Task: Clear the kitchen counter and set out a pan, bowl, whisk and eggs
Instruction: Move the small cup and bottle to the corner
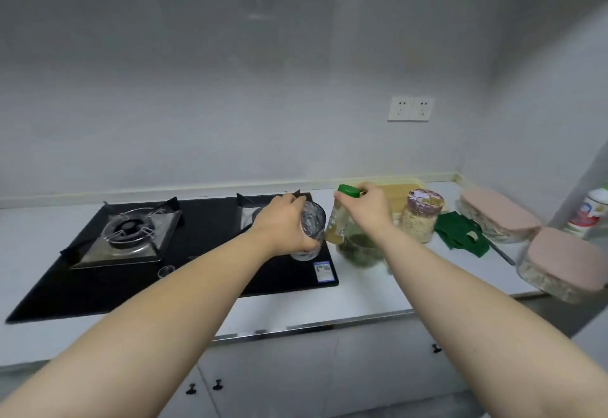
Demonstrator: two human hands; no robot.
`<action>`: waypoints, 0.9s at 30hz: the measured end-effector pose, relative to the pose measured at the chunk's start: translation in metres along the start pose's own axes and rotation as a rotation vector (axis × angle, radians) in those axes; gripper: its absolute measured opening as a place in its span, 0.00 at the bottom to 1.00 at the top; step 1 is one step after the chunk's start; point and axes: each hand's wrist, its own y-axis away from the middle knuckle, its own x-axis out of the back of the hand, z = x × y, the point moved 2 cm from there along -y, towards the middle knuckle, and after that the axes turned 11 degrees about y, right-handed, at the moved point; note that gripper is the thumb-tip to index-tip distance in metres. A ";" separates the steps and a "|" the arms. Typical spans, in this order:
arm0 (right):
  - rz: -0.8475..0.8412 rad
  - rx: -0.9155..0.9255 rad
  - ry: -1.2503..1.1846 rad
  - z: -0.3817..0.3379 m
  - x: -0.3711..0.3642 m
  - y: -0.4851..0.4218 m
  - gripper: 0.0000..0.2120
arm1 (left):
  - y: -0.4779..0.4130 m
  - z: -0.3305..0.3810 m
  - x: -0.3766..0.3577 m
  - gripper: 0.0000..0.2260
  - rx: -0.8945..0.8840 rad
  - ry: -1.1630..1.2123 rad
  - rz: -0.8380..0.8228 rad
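Over hob edge | left grip clasps glass | right grip pinches green-capped bottle | jar half-hidden

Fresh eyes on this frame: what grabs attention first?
Two bare arms fill the foreground: the left hand holds a clear glass over the right edge of the black hob, and the right hand pinches the top of a tilted green-capped bottle just beside it. Further right on the white counter sit two pink-lidded containers with a green cloth next to them.
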 end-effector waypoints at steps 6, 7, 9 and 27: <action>-0.133 0.143 0.026 -0.072 -0.065 0.041 0.13 | 0.064 -0.067 0.050 0.45 0.148 0.004 0.077; -0.158 0.158 0.036 -0.083 -0.075 0.047 0.12 | 0.073 -0.077 0.058 0.45 0.176 0.005 0.096; -0.199 0.195 0.044 -0.105 -0.096 0.056 0.13 | 0.088 -0.100 0.071 0.44 0.224 0.000 0.129; -0.613 0.462 0.020 -0.293 -0.384 0.095 0.13 | 0.161 -0.361 0.193 0.41 0.609 -0.096 0.284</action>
